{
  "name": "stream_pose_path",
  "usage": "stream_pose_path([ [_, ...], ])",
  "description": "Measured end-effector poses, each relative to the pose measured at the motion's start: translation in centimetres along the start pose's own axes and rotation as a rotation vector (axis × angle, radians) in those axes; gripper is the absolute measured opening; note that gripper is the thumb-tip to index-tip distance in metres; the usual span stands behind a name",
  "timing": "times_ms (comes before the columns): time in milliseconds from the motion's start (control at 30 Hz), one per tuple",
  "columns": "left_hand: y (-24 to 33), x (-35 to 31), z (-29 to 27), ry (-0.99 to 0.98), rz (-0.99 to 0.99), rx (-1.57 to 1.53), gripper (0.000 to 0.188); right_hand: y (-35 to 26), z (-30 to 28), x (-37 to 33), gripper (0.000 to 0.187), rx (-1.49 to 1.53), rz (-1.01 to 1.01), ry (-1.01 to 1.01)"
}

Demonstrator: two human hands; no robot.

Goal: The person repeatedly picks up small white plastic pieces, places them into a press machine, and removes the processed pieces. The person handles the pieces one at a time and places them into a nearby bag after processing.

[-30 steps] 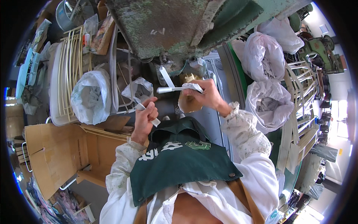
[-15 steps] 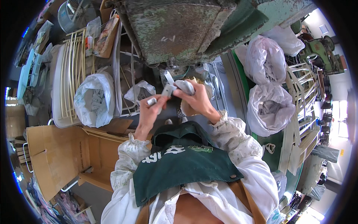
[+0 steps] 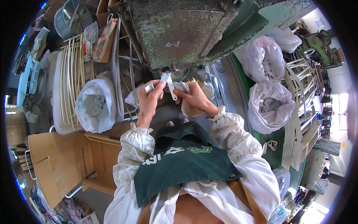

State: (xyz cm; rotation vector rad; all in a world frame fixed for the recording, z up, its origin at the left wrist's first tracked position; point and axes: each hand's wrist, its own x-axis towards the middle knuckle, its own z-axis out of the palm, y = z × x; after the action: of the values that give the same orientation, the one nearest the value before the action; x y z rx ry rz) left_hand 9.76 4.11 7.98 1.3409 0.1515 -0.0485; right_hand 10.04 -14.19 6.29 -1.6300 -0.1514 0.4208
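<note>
At upper centre, the left hand (image 3: 148, 100) pinches a pale strip (image 3: 165, 77); the right hand (image 3: 195, 97) clasps pale pieces (image 3: 182, 86); likely piece-by-piece handling; the next move calls for a steady pinch.

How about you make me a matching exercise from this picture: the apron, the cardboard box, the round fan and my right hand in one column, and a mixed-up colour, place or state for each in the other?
Column one
1. Apron
2. Cardboard box
3. Round fan
4. Right hand

Column two
A. At the upper left of the picture
B. Closed on some flat pale pieces
C. Dark green
D. Brown and standing open at the lower left

Right pairs: 1-C, 2-D, 3-A, 4-B
</note>
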Motion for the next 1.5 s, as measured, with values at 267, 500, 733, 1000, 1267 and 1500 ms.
stream_pose_path([
  [267,-0.9,-0.5,1.0,0.108,0.023,-0.098,0.018,-1.9,-0.5,-0.4,0.023,-0.082,-0.011,0.075],
  [500,-0.4,0.3,1.0,0.067,0.007,-0.099,0.015,-1.1,-1.2,-0.2,0.022,-0.134,0.074,0.112],
  [733,-1.2,-0.1,-0.4,0.097,-0.174,-0.056,0.014,-0.6,-0.9,-0.7,0.021,-0.100,0.019,0.173],
  [1000,-1.2,-0.6,-0.8,0.157,-0.136,-0.063,0.011,-1.9,-1.3,-0.9,0.021,-0.018,0.054,0.136],
  [1267,-1.4,-0.2,-0.8,0.180,-0.123,-0.125,0.010,-2.1,-1.1,-0.6,0.021,-0.018,0.087,0.139],
  [1500,1.7,-0.1,-0.2,0.095,-0.070,-0.122,0.012,-4.4,-1.6,-1.3,0.021,-0.025,-0.016,0.151],
])
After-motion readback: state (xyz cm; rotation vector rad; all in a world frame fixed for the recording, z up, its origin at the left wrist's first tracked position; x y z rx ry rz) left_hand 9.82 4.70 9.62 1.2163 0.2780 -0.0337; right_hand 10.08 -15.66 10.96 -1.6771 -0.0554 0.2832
